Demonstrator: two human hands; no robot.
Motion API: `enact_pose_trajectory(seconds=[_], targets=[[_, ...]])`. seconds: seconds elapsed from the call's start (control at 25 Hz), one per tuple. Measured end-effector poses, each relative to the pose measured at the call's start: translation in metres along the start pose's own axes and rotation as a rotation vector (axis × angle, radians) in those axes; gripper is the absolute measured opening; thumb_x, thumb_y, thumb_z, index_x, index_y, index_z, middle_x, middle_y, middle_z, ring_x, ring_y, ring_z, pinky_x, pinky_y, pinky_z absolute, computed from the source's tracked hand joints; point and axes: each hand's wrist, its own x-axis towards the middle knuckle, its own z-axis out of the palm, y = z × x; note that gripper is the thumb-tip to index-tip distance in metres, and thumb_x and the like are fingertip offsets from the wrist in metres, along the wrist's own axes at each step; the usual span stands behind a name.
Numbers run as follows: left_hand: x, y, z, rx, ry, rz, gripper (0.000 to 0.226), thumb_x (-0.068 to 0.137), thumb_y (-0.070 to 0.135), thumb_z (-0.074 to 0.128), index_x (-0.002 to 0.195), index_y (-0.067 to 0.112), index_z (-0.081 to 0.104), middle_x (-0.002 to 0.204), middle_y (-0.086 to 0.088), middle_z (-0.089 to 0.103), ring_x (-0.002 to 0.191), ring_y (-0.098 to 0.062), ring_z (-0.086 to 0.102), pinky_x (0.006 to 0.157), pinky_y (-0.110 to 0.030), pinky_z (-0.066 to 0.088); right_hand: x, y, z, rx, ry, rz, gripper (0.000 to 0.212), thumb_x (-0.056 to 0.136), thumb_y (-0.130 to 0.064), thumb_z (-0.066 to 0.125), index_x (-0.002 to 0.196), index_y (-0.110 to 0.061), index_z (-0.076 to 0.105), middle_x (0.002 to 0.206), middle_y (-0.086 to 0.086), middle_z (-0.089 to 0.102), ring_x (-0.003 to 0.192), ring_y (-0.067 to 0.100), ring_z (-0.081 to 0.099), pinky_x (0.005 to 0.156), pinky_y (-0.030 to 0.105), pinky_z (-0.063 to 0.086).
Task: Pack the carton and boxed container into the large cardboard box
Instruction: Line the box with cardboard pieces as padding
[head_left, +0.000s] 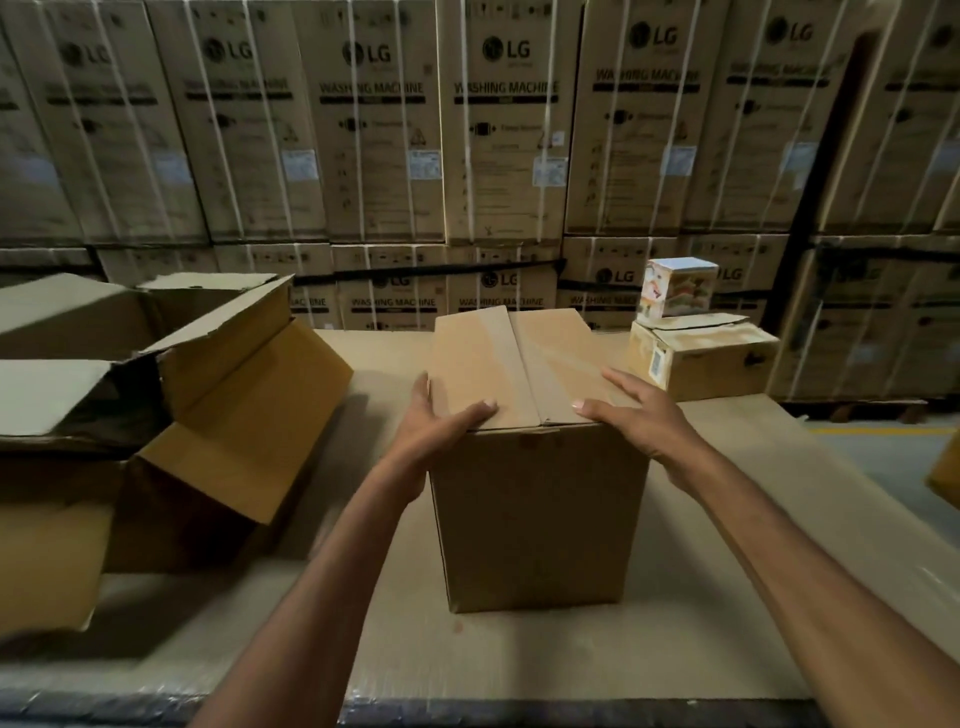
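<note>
The large cardboard box (535, 467) stood in the middle of the table (727, 571), opened boxes (223, 415) to its left. Behind it to the right sat the carton (717, 358), the boxed container (678, 288) atop it.

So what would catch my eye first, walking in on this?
The left hand and right hand rest on a closed cardboard box at centre. Behind rises a wall of strapped washing machine cartons; at back right a small printed box sits on a brown carton.
</note>
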Motion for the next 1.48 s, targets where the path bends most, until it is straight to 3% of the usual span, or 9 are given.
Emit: enact_pose_trajectory(seconds=[0.16,0.4,0.52,0.68,0.76,0.96,1.12,1.24,1.48], targets=[[-0.018,-0.008,-0.033,0.093,-0.008,0.178,0.114,0.072,0.059,0.085,0.16,0.047,0.013,0.169,0.002,0.02,0.149,-0.027,0.033,0.112,-0.044,0.041,-0.025,-0.022,0.013,-0.045,0.087,-0.169,0.077,0.08,-0.058,0.082,0.15,-0.042,0.052,0.151,-0.009,0.051,0.124,0.009,0.048,0.102,0.036,0.049],[-0.04,0.022,-0.134,0.143,0.143,0.535,0.117,0.071,0.052,0.088,0.159,0.051,0.012,0.168,0.009,0.022,0.141,-0.009,0.03,0.109,-0.032,0.036,-0.05,-0.11,0.066,0.102,0.199,-0.357,0.114,0.072,-0.047,0.093,0.163,-0.034,0.024,0.14,-0.022,0.05,0.127,0.005,0.052,0.108,0.032,0.045],[-0.046,0.038,-0.195,0.114,0.198,0.673,0.126,0.068,0.051,0.091,0.16,0.048,0.006,0.159,0.013,0.035,0.139,-0.006,0.042,0.112,-0.036,0.041,-0.055,-0.153,0.101,0.257,0.13,-0.313,0.121,0.051,-0.039,0.103,0.154,-0.026,0.041,0.134,-0.011,0.066,0.119,0.01,0.065,0.104,0.036,0.054],[-0.044,0.057,-0.272,-0.037,0.228,0.716,0.096,0.075,0.04,0.09,0.155,0.031,0.039,0.135,0.015,0.059,0.116,0.003,0.061,0.097,-0.033,0.058,-0.063,-0.19,0.17,0.459,0.078,-0.398,0.103,0.061,-0.025,0.095,0.15,-0.023,0.044,0.13,-0.006,0.069,0.115,0.006,0.068,0.103,0.03,0.055],[-0.037,0.055,-0.304,-0.06,0.246,0.745,0.095,0.077,0.038,0.089,0.156,0.032,0.038,0.138,0.012,0.058,0.12,-0.001,0.06,0.097,-0.032,0.058,-0.061,-0.209,0.197,0.482,0.081,-0.436,0.109,0.064,-0.025,0.097,0.155,-0.023,0.037,0.138,-0.006,0.064,0.122,0.005,0.064,0.11,0.035,0.051],[-0.005,0.049,-0.372,-0.103,0.259,0.8,0.098,0.079,0.036,0.086,0.158,0.042,0.029,0.149,0.008,0.046,0.132,-0.011,0.052,0.097,-0.041,0.059,-0.026,-0.261,0.246,0.348,0.139,-0.535,0.136,0.058,-0.061,0.096,0.164,-0.03,0.017,0.167,-0.003,0.033,0.153,0.016,0.032,0.125,0.049,0.029],[0.032,0.063,-0.43,-0.077,0.265,0.85,0.106,0.078,0.037,0.087,0.16,0.046,0.02,0.16,0.004,0.033,0.141,-0.015,0.045,0.098,-0.042,0.058,0.014,-0.307,0.286,0.299,0.144,-0.622,0.126,0.071,-0.046,0.088,0.166,-0.026,0.008,0.172,-0.001,0.016,0.155,0.013,0.017,0.125,0.037,0.021],[0.063,0.068,-0.477,-0.019,0.325,0.877,0.107,0.076,0.043,0.088,0.158,0.049,0.02,0.16,0.003,0.034,0.141,-0.016,0.046,0.1,-0.049,0.056,0.053,-0.338,0.326,0.328,0.107,-0.683,0.121,0.077,-0.039,0.089,0.166,-0.026,0.009,0.172,0.0,0.018,0.157,0.019,0.017,0.126,0.04,0.021],[0.103,0.065,-0.571,-0.124,0.429,0.877,0.097,0.082,0.027,0.085,0.159,0.04,0.028,0.153,0.006,0.046,0.132,-0.01,0.056,0.096,-0.044,0.059,0.116,-0.404,0.415,0.317,0.018,-0.739,0.125,0.065,-0.06,0.092,0.162,-0.027,0.022,0.162,0.001,0.038,0.15,0.021,0.037,0.119,0.053,0.039]])
